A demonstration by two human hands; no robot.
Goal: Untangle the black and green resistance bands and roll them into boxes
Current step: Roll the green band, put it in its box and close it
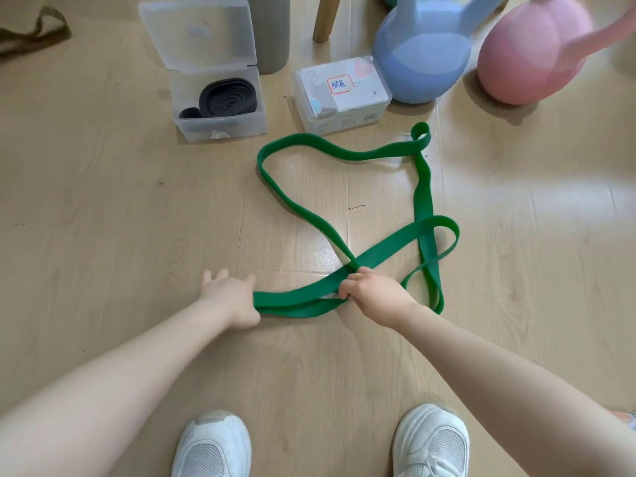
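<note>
The green resistance band (421,187) sprawls in crossing loops over the wooden floor in the middle of the head view. My left hand (230,299) holds the near folded end of it, fingers spread forward and thumb over the band. My right hand (373,292) grips the doubled band a little to the right, where the strands cross. The black band (223,98) lies coiled inside an open clear plastic box (220,127) at the back left. A second, closed clear box (344,94) with a handwritten label stands to its right.
A blue kettlebell (421,53) and a pink kettlebell (530,56) stand behind the closed box. A grey cylinder (272,32) and a wooden furniture leg (325,17) are at the back. A dark strap (31,36) lies far left. My white shoes (213,445) are at the bottom.
</note>
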